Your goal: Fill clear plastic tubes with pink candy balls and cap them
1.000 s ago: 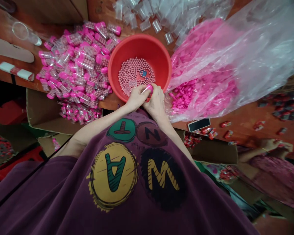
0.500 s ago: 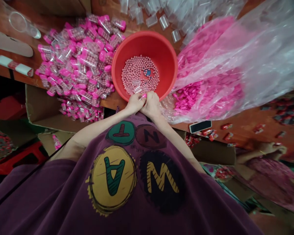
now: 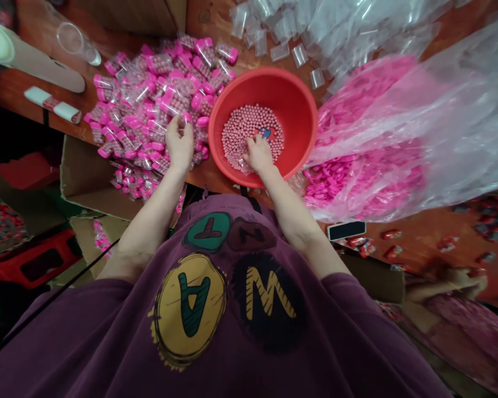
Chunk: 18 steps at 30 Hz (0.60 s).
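Note:
My left hand (image 3: 180, 142) reaches over a heap of bead-filled clear tubes with pink caps (image 3: 149, 99) on the wooden table. Its fingers are curled round one pink-capped tube (image 3: 186, 118) at the heap's right edge. My right hand (image 3: 257, 155) is inside the red bowl (image 3: 301, 99), fingers curled down into the small pink beads (image 3: 240, 127). What those fingers hold is hidden. A small clear tube (image 3: 243, 163) lies by my right thumb, and a tiny blue piece (image 3: 266, 132) sits among the beads.
Empty clear tubes (image 3: 282, 33) are scattered behind the bowl. A big clear plastic bag of pink caps (image 3: 357, 166) lies to the right. A dark phone (image 3: 346, 230) rests at the table edge. A cardboard box (image 3: 83, 177) stands below left. Another person (image 3: 452, 326) sits at lower right.
My hands were together at the bowl's near rim, working on one pink-capped tube. They have parted: the left carried the tube to the heap, the right went into the beads.

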Each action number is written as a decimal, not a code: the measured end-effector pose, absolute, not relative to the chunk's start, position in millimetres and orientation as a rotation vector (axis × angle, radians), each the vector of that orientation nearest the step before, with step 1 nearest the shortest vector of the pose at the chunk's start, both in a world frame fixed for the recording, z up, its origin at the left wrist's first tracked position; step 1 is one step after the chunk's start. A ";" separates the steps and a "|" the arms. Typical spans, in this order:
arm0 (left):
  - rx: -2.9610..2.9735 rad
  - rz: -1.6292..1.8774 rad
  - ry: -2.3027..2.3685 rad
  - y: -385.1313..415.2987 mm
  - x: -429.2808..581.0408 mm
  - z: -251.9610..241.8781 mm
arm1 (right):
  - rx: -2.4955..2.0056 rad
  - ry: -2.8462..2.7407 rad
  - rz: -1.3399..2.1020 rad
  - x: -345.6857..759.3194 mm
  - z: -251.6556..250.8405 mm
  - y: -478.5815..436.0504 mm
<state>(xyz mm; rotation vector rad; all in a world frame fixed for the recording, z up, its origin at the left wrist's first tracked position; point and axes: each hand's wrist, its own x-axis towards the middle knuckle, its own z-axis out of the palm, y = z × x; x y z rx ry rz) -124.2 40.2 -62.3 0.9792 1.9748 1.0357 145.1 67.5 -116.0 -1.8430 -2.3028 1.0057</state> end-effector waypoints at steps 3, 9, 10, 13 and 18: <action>0.974 1.067 2.185 40.8 -126.9 -56.4 | -1.836 -2.350 1.062 134.4 -122.7 70.2; 1.165 0.988 2.033 -0.8 -74.6 -48.8 | -1.930 -2.360 0.887 160.4 -113.5 81.5; 1.192 0.970 2.004 -8.3 -66.9 -49.7 | -2.000 -2.315 0.821 168.3 -111.7 86.6; 1.237 0.924 1.963 -24.8 -52.6 -52.4 | -2.164 -2.225 0.704 179.0 -112.1 100.9; 1.213 0.905 1.950 -26.3 -50.4 -55.1 | -1.878 -2.402 0.792 133.5 -132.4 98.5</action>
